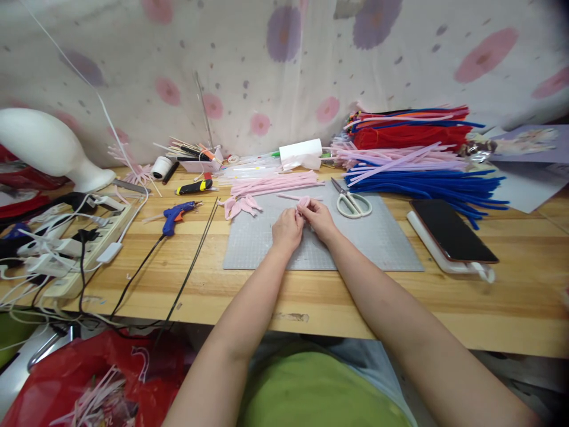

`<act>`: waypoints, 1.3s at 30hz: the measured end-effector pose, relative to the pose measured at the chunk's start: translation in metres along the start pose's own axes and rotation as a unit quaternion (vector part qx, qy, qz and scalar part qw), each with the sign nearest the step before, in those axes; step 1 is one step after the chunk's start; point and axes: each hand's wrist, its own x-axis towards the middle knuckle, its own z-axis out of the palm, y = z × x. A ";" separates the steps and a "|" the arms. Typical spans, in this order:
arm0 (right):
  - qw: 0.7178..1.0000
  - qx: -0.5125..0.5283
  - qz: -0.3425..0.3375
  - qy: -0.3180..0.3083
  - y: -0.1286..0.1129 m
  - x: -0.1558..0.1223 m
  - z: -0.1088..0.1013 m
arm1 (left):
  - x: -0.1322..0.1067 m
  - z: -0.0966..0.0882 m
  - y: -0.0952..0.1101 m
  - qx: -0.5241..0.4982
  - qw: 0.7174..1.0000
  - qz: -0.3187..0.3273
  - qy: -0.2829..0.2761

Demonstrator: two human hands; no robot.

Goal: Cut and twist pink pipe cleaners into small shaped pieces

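Over the grey cutting mat [244,252], my left hand [288,228] and my right hand [318,219] meet with closed fingers. Between their fingertips is a pink pipe cleaner [303,202], bent into a small loop; the fingers partly hide it. Pink petal shapes made of pipe cleaner [241,206] lie at the mat's upper left. Behind my hands is a bundle of straight pink pipe cleaners [278,182], with a loose short piece just in front. Scissors with pale handles [351,201] rest on the mat, right of my right hand.
A blue glue gun [174,217] and a yellow-black cutter [194,187] lie on the left. Nearby is a power strip [66,284] crowded with cords. Blue pipe cleaners [422,187] and a phone [453,231] on a white power bank lie right. A red bag [146,367] hangs below.
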 end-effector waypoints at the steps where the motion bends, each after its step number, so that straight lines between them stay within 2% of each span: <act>1: 1.000 0.003 0.003 0.000 0.001 0.001 0.000 | 0.000 0.000 0.000 0.005 1.000 -0.001 0.002; 8: 1.000 0.023 0.009 0.000 0.002 0.001 0.001 | 0.002 0.002 0.003 0.043 0.999 -0.008 0.030; 17: 1.000 0.013 0.005 0.000 0.000 0.000 0.003 | 0.004 0.000 0.006 0.035 0.999 -0.024 0.015; 21: 1.000 -0.002 0.007 0.014 -0.001 0.001 -0.001 | 0.003 -0.001 -0.002 -0.045 0.999 0.009 0.012; 24: 1.000 -0.008 0.028 -0.012 -0.006 0.002 -0.006 | 0.004 0.002 -0.013 -0.204 0.978 0.030 -0.035; 27: 0.997 -0.020 0.044 -0.060 -0.011 0.001 -0.009 | 0.008 0.007 -0.021 -0.399 0.910 -0.027 -0.107; 29: 0.996 -0.026 0.044 -0.077 -0.012 0.001 -0.008 | 0.010 0.010 -0.023 -0.458 0.878 -0.075 -0.117; 31: 0.996 -0.031 0.031 -0.073 -0.010 0.002 -0.007 | 0.011 0.011 -0.021 -0.453 0.879 -0.110 -0.096; 35: 0.997 -0.069 -0.021 -0.030 -0.002 0.003 -0.003 | 0.010 0.010 -0.013 -0.387 0.906 -0.159 -0.057; 39: 0.977 -0.197 -0.084 0.010 -0.004 -0.003 -0.001 | 0.010 0.009 -0.010 -0.391 0.897 -0.199 -0.058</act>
